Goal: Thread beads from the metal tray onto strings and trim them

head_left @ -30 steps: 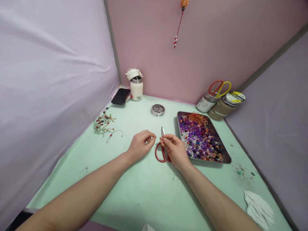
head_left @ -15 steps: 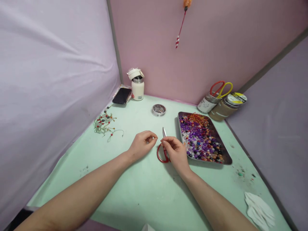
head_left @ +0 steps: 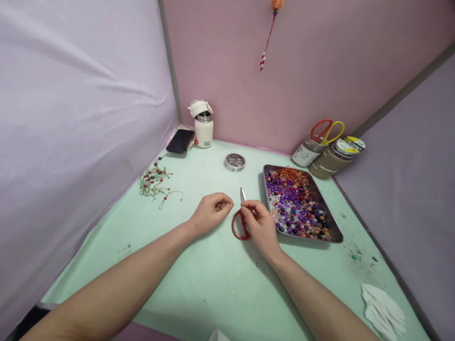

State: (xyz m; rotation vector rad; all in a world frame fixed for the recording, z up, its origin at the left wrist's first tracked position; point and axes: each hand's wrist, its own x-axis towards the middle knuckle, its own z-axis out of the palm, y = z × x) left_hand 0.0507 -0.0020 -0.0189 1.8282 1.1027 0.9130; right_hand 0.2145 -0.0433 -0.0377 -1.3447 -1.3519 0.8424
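Observation:
My left hand (head_left: 213, 211) is closed in a pinch above the middle of the table; whatever its fingertips hold is too small to make out. Just to the right, my right hand (head_left: 260, 221) is pinched too, its fingertips a short gap from the left ones, and I cannot see what lies between them. Red-handled scissors (head_left: 240, 226) lie on the table beneath my right hand, blades pointing away, partly covered by its fingers. Right of that hand is a metal tray (head_left: 332, 232) of mixed beads (head_left: 298, 203), with orange and red cords (head_left: 292, 176) at its far end.
A small round clear case (head_left: 235, 162) sits beyond my hands. Strung beads on green cord (head_left: 154, 182) lie at left, near a phone (head_left: 180, 141) and a cream bottle (head_left: 204, 130). Two jars (head_left: 306, 151) stand back right, one holding scissors. A white glove-like cloth (head_left: 384, 310) lies front right.
My right fingertips have shifted slightly to the right, widening the gap to my left hand. The left hand is nearly still, and the scissors and tray stay in place.

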